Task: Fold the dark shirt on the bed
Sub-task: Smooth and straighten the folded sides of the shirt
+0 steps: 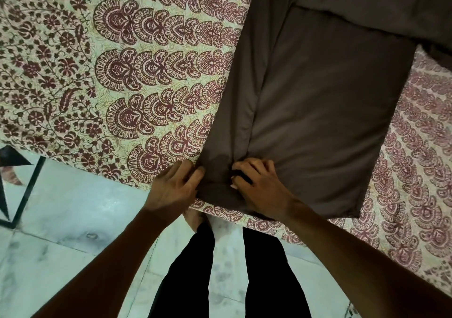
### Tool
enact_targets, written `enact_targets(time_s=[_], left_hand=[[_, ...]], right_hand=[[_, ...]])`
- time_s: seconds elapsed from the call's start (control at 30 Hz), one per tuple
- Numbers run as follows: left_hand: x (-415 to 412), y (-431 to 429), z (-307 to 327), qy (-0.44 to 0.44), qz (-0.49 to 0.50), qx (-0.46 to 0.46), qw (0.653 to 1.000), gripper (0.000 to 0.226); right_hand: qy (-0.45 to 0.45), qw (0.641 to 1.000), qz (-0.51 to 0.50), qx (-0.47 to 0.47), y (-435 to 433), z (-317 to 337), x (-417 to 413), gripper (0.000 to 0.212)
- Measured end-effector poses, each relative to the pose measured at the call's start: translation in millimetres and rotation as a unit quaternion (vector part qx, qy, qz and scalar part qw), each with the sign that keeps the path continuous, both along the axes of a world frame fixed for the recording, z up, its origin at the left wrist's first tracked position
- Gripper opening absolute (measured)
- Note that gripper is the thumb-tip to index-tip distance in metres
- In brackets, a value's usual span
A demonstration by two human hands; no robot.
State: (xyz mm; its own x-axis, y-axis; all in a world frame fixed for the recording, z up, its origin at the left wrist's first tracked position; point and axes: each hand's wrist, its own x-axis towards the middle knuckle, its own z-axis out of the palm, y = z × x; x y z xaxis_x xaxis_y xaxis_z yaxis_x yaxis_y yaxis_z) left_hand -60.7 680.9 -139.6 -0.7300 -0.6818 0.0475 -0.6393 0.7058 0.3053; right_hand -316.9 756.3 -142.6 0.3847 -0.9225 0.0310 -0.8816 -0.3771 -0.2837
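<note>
Head view: our left hand and right hand sit close together, both pinching the near-left corner of the dark shirt. It lies flat on the patterned bedspread, right of centre.

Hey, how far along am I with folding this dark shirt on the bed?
Done: one long side of the dark shirt is turned in, making a folded strip. In hand: the left hand and right hand grip the near hem at that strip. Left: the far right part spreads sideways, and the length is not yet folded over.
</note>
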Motion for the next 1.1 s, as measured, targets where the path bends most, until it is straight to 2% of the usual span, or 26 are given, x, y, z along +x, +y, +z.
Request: enact_targets(time_s=[0.2,0.3,0.4,0.47,0.57,0.63,0.7,0.77,0.87,0.9,0.93,1.03,1.1], left_hand=[[22.7,3.3,-0.6,-0.037,-0.016,-0.016,0.999,0.031],[17.5,-1.2,11.0,-0.004,-0.005,-0.006,1.000,0.028],[-6.5,-9.5,21.3,0.034,0.025,0.002,0.999,0.023],[-21.0,-11.4,16.2,-0.001,0.039,0.015,0.999,0.037],[-25.2,-10.2,1.3,-0.081,0.023,0.026,0.996,0.055],[-21.4,-7.0,-2.5,-0.092,0.020,0.014,0.995,0.052],[-21.6,-5.8,0.0,-0.091,0.025,-0.008,0.995,0.047],[-28.2,-6.9,8.3,-0.091,0.036,-0.034,0.995,0.040],[-47.1,-19.7,18.4,-0.073,0.067,-0.057,0.993,0.026],[-52.7,-24.8,18.2,-0.067,0.071,-0.054,0.994,0.023],[-58.0,-30.2,16.3,-0.065,0.066,-0.037,0.995,0.025],[-60.8,-40.0,9.7,-0.101,0.026,0.042,0.994,0.062],[-54.6,-43.5,8.8,-0.131,-0.004,0.061,0.989,0.068]], right_hand=[[-0.012,1.000,-0.007,0.020,-24.0,20.5,-0.8,0.023],[0.000,1.000,-0.019,0.019,-46.5,21.9,-4.5,0.032],[0.053,0.996,0.066,0.039,-68.4,10.2,-14.5,0.045],[0.097,0.989,0.099,0.047,-81.5,3.0,-28.4,0.050],[0.139,0.989,-0.003,0.058,-100.8,1.6,-51.8,0.060],[0.148,0.984,-0.076,0.066,-111.4,5.3,-62.3,0.065],[0.138,0.983,-0.102,0.061,-119.3,9.4,-66.7,0.067],[0.133,0.988,-0.059,0.047,-122.4,9.1,-63.3,0.067],[0.138,0.985,0.095,0.039,-121.7,-0.5,-58.5,0.064],[0.140,0.982,0.117,0.042,-123.2,-2.5,-60.5,0.063],[0.141,0.983,0.113,0.041,-127.5,-3.1,-65.3,0.062],[0.137,0.989,-0.007,0.060,-151.4,-0.2,-86.0,0.064],[0.136,0.984,-0.082,0.078,-171.3,4.4,-101.0,0.065]])
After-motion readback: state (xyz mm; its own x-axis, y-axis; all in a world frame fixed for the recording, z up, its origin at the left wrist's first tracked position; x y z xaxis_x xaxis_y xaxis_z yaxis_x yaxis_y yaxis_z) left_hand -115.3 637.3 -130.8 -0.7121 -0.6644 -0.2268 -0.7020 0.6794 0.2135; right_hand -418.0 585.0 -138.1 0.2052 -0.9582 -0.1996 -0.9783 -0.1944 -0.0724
